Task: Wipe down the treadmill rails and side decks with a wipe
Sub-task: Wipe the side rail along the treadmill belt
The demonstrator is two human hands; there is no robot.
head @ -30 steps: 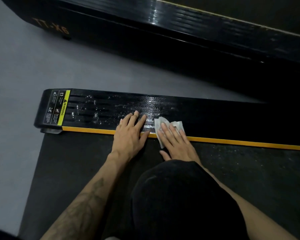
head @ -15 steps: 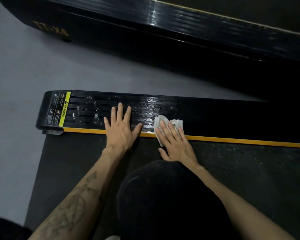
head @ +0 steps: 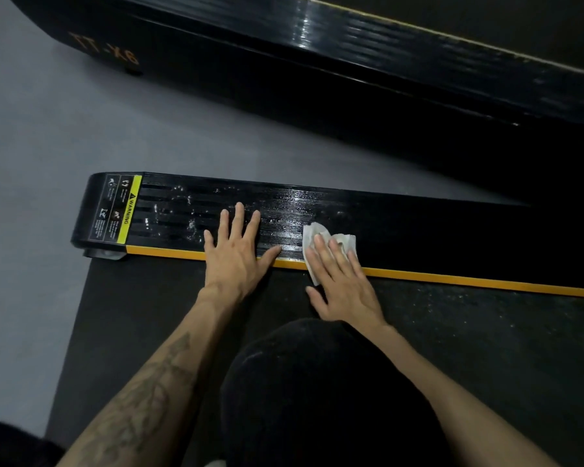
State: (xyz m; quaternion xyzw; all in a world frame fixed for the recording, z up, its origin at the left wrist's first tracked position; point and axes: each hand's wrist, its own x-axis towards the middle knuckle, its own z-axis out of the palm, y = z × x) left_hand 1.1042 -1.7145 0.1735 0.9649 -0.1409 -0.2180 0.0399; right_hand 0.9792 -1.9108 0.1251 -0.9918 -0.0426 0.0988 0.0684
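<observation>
A black ribbed side deck (head: 418,230) of the treadmill runs left to right, with an orange strip (head: 469,281) along its near edge and wet streaks near its left end. My right hand (head: 343,281) presses a crumpled white wipe (head: 343,239) flat onto the deck and the orange strip, fingers straight. My left hand (head: 238,254) lies flat beside it to the left, fingers spread on the ribbed deck, palm over the strip.
A yellow warning label (head: 123,210) marks the deck's left end. The dark running belt (head: 486,332) lies below the strip, and my knee (head: 317,382) rests on it. Grey floor (head: 48,129) separates this deck from a second black treadmill (head: 351,62) behind.
My left hand slid left along the deck and spread its fingers. My right hand with the wipe stayed almost in place.
</observation>
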